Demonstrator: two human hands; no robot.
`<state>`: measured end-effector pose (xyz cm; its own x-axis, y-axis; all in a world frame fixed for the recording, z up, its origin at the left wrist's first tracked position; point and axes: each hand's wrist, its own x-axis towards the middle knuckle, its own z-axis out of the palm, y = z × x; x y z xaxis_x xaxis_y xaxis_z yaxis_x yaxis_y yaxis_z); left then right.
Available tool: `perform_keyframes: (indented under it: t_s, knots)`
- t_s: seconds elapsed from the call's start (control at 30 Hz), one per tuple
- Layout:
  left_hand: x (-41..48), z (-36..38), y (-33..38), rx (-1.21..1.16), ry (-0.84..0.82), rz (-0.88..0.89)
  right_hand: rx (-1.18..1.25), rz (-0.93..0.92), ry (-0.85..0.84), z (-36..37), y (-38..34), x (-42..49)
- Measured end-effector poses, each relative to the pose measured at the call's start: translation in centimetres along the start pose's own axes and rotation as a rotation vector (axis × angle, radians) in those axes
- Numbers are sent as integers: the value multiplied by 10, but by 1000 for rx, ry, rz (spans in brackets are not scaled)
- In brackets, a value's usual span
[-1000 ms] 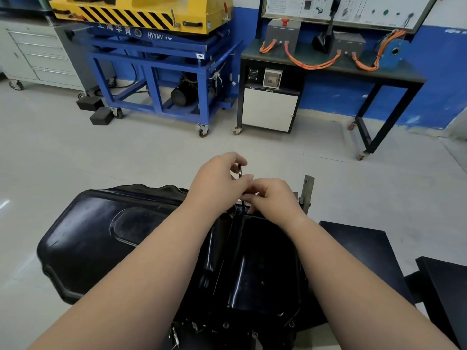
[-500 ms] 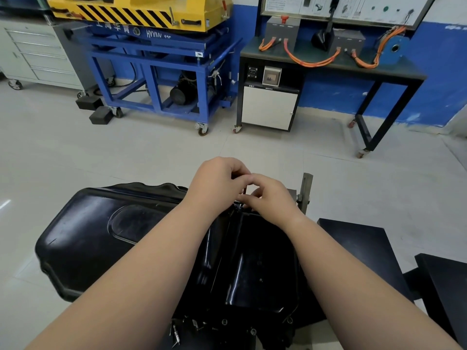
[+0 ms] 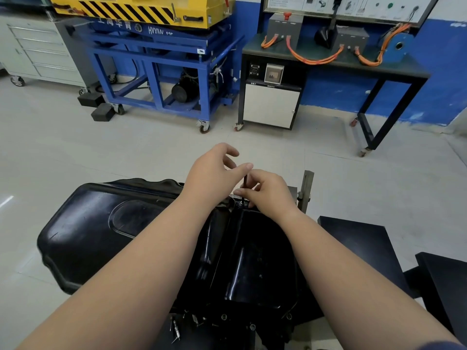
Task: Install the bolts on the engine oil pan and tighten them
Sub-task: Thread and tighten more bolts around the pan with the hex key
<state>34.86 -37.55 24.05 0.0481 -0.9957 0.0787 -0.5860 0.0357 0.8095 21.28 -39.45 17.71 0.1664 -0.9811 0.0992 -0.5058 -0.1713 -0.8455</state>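
Apparently mid-tightening: the right hand (image 3: 270, 194) pinches a thin key (image 3: 246, 184) standing in a bolt (image 3: 242, 202) at the far rim of the pan (image 3: 101, 223). The left hand (image 3: 214, 173) is slack, thumb by the key's top. Next it should regrip and turn.

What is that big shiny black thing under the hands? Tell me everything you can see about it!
The oil pan is a big glossy black shell that looks like painted metal. It lies bottom up. Its left part is shallow, with an oval shape pressed into it, and its middle part is a deeper, ribbed hump. The far rim is wavy. At that rim the right hand pinches a thin tool standing upright on the pan, with the left hand beside it.
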Motion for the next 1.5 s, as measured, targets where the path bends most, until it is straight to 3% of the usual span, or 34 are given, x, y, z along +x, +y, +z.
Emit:
perform_keyframes:
  t_s: [0.23,0.5,0.83,1.03,1.23,1.5]
  knots:
    - [-3,-1,2,17,4,85,-45,11,-4,1,-4,1]
    - [-1,0,2,21,-18,117,-78,-49,-223,-17,-8,-1]
    - [-3,2,1,57,-55,115,-28,-34,-15,0,-5,-1]
    - [-2,2,0,79,-35,95,-43,-13,-13,2,-4,0]
    - [-1,3,1,34,-72,120,-61,-55,-189,-11,-10,-4]
    - [1,3,-1,45,-14,51,-45,-33,-31,-5,-5,-2]
